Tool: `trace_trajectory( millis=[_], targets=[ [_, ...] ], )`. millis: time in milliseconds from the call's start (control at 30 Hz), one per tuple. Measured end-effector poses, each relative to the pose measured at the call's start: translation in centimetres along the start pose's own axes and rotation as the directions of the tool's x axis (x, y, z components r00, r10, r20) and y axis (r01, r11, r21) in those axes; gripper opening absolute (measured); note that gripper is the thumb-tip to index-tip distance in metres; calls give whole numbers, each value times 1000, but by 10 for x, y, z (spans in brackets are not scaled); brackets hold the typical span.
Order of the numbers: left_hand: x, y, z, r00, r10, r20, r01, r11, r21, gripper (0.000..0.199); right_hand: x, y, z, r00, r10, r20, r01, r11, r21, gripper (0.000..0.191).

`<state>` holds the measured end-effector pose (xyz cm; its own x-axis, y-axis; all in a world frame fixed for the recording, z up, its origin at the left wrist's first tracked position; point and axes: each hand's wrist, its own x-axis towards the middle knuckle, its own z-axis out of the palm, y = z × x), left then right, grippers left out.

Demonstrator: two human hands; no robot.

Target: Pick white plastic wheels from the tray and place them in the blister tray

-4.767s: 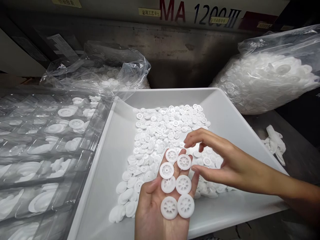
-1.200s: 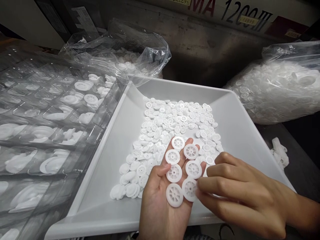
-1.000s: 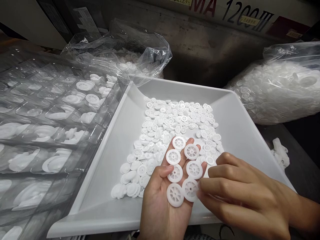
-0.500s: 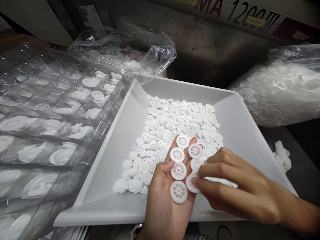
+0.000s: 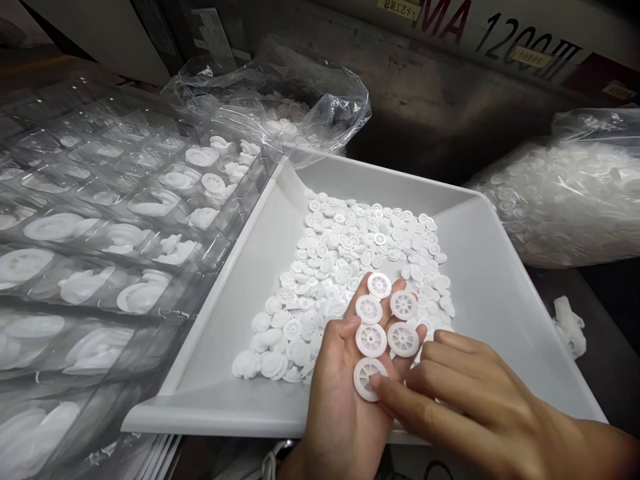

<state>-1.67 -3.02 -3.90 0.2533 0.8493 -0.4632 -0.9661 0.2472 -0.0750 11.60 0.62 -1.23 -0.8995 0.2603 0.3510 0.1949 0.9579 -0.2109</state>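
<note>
Palm up over the near edge of a grey tray [image 5: 225,420], my left hand [image 5: 345,393] bears several white spoked wheels [image 5: 371,341] in two columns along its palm and fingers. My right hand [image 5: 465,400] is beside it on the right. A fingertip of it touches the lowest wheel [image 5: 369,379] of the left column. Its other fingers are bent, and white edges show beneath them; what they hold is mostly hidden. Many small white wheels [image 5: 345,253] lie heaped in the tray behind my hands.
Clear compartment trays [image 5: 170,287] with white parts stand at the left. An open plastic bag [image 5: 320,127] is behind the tray, a full bag [image 5: 575,200] at the right. A white part [image 5: 570,327] lies right of the tray.
The lowest wheel of the right column is no longer visible in my left palm. My right fingertip has moved to the lowest left wheel. The whole view has shifted slightly.
</note>
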Motion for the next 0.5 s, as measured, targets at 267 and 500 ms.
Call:
trace_trajectory(
  millis=[267, 500],
  targets=[
    [0, 0, -2, 998, -2, 62, 3, 1000, -17, 49, 1, 1, 4, 996, -44, -84, 46, 999, 19, 30],
    [0, 1, -1, 1000, -8, 30, 8, 1000, 12, 52, -5, -1, 12, 985, -64, -160, 68, 998, 15, 28]
  ],
)
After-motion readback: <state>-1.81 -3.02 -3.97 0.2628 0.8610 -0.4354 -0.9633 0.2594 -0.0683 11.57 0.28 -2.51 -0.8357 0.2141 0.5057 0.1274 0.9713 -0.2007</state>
